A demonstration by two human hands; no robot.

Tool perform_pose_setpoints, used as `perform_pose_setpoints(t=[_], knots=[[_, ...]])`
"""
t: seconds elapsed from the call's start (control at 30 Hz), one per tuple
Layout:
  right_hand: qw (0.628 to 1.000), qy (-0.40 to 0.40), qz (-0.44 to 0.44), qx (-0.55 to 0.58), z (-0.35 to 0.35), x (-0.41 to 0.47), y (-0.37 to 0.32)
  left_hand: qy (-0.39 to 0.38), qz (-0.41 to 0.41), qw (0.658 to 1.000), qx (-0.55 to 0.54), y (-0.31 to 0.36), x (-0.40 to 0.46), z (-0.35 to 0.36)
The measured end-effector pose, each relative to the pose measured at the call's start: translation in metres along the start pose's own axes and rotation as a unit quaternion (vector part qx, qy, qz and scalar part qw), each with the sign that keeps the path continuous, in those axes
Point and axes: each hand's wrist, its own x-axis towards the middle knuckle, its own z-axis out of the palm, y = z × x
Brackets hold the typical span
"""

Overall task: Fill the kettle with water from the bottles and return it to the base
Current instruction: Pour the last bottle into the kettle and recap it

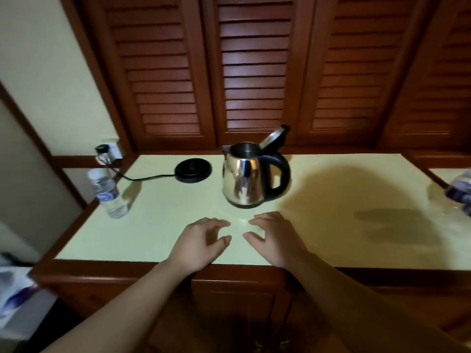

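Your left hand (201, 240) and right hand (274, 236) rest empty, fingers loosely spread; kettle (248, 178) at 12 o'clock stands lid-open off its base (193, 170), ready for filling.

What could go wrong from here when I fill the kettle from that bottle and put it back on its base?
1. The bottle stands near the left edge of the counter; a careless reach might knock it off.
2. The base is plugged in and lies close beside the kettle, so spilled water could run to it or its cord.
3. The kettle's lid stands open; close it before you carry it.
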Motion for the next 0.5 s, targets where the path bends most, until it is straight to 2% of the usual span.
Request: perform_pose_setpoints(t=[0.13, 0.27, 0.4, 0.5], knots=[[1.000, -0.023, -0.002, -0.013, 0.035, 0.020, -0.047, 0.037, -0.047, 0.998, 0.021, -0.046, -0.024, -0.043], [0.994, -0.071, 0.017, -0.079, 0.054, 0.029, -0.062, 0.118, -0.111, 0.986, -0.024, -0.075, -0.035, -0.074], [0.993, -0.083, 0.041, -0.079, 0.052, 0.029, -0.060, 0.231, -0.179, 0.954, -0.067, -0.102, -0.028, -0.099], [0.994, -0.076, 0.043, -0.063, 0.053, 0.029, -0.058, 0.286, -0.228, 0.924, -0.114, -0.119, -0.017, -0.115]])
